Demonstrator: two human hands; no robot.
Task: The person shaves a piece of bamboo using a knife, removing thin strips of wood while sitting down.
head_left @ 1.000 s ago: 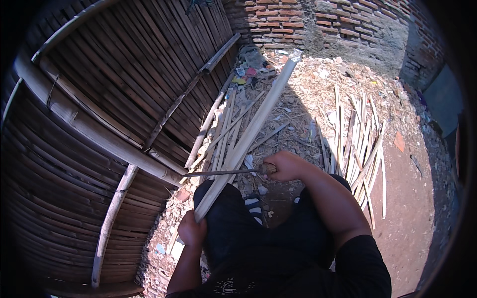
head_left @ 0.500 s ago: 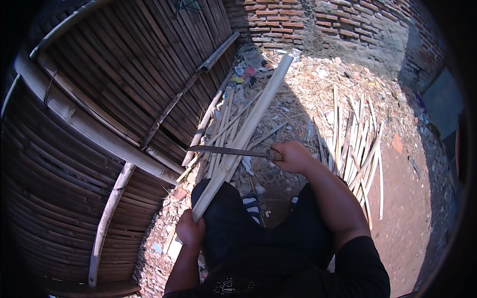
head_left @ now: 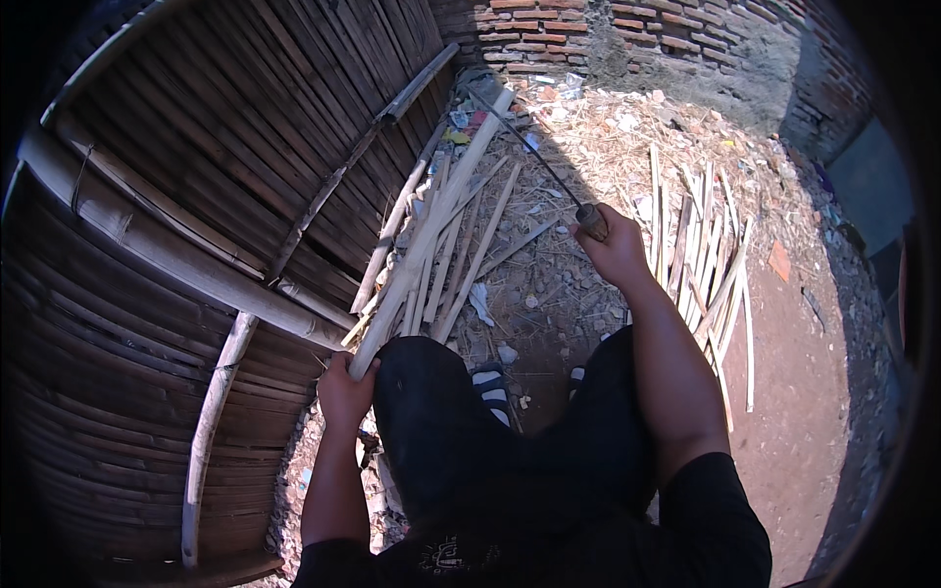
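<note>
A weathered wall of dark bamboo slats [head_left: 294, 118] lines the left side and a partly sunlit brick wall [head_left: 676, 44] closes the far end, with straw, stones and scraps littering the ground [head_left: 578, 127] between them. The person sits with knees apart, in dark trousers [head_left: 431, 421] and striped sandals [head_left: 493, 394]. Beside the left knee, the left hand [head_left: 345, 395] has its fingers closed around the near end of a long, pale bamboo strip [head_left: 431, 225], which slants away over several thinner strips [head_left: 477, 257] lying near the wall. The right hand [head_left: 619, 253], out ahead of the right knee, is curled firmly round the wooden handle [head_left: 591, 222] of a long-bladed knife [head_left: 549, 173]. Its thin blade points forward and leftward, crossing the strip's far end in view; whether they touch cannot be told. Farther right lies a loose pile of split bamboo sticks [head_left: 706, 255], mostly in sunlight.
</note>
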